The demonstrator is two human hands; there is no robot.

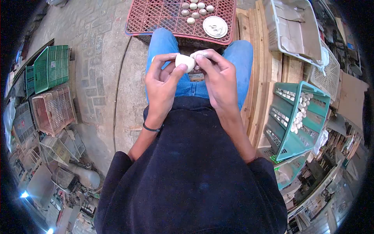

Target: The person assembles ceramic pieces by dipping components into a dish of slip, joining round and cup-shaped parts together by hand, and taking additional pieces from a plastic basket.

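Observation:
In front of my lap I hold a white, rounded, cup-like piece (184, 62) between the thumb and fingers of my left hand (163, 78). My right hand (219, 75) is closed at its right edge, pinching a smaller pale piece (198, 54) whose kind I cannot make out. The two pieces touch or nearly touch. Beyond my knees, an upturned red plastic crate (171, 17) bears several small round whitish pieces (195, 15) and a round white disc with a dark print (215, 27).
At my right, a green crate (282, 134) holds many white pieces (299, 113). A white basket lined with cardboard (298, 35) stands beyond it, beside long wooden planks (257, 58). More crates, green (50, 66) and pinkish (53, 111), stand at the left on the paved floor (91, 58).

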